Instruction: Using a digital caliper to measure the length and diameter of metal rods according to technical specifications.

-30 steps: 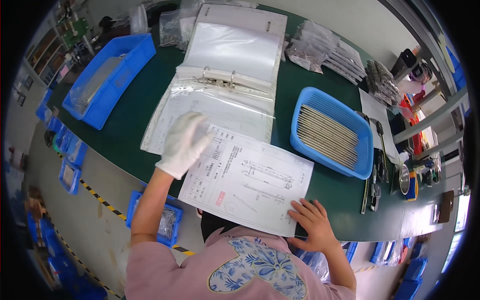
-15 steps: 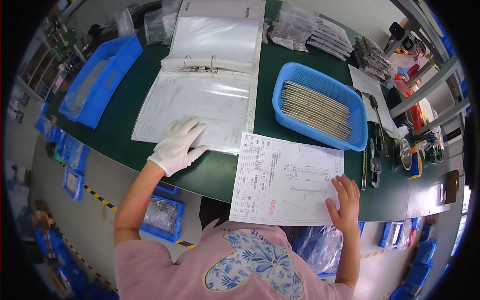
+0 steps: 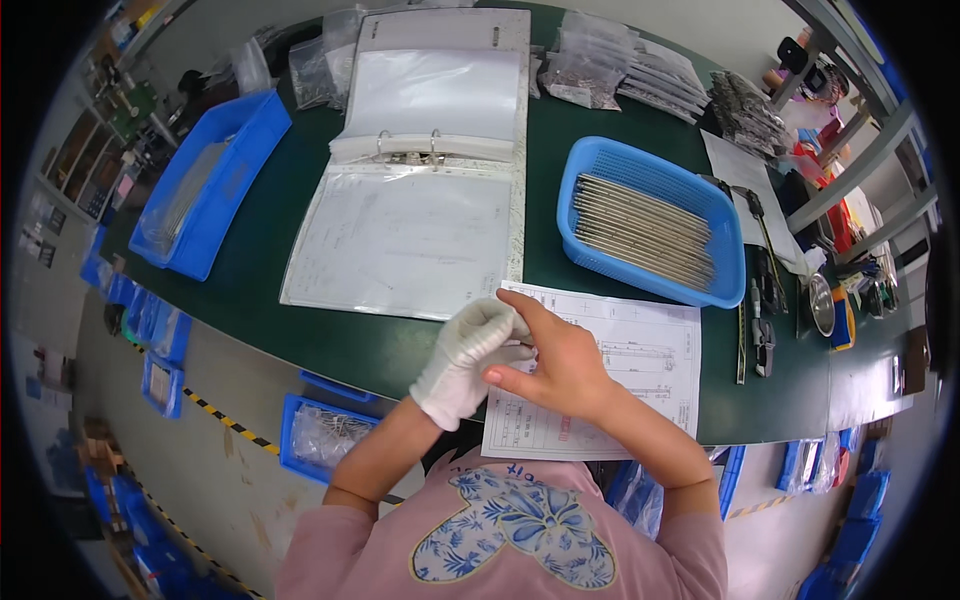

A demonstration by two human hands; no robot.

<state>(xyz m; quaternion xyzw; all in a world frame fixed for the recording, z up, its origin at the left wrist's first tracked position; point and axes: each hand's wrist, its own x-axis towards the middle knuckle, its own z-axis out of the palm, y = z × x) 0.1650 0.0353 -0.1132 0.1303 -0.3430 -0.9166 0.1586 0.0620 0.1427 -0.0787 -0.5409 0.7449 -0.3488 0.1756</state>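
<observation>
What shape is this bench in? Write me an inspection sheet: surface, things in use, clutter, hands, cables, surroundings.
Surface: dark green tabletop, crowded toward its right side.
Things in use: white printed paper sheet at the front edge; open white ring binder with clear sleeves; light-blue perforated plastic basket holding slim silvery metal rods.
Clutter: clear plastic bags, far edge; dark handheld tools, right side.
Hands: left hand in white fabric glove; bare right hand close to its fingertips, contact unclear.
Cables: nothing seen.
Surroundings: black-and-yellow floor tape.
</observation>
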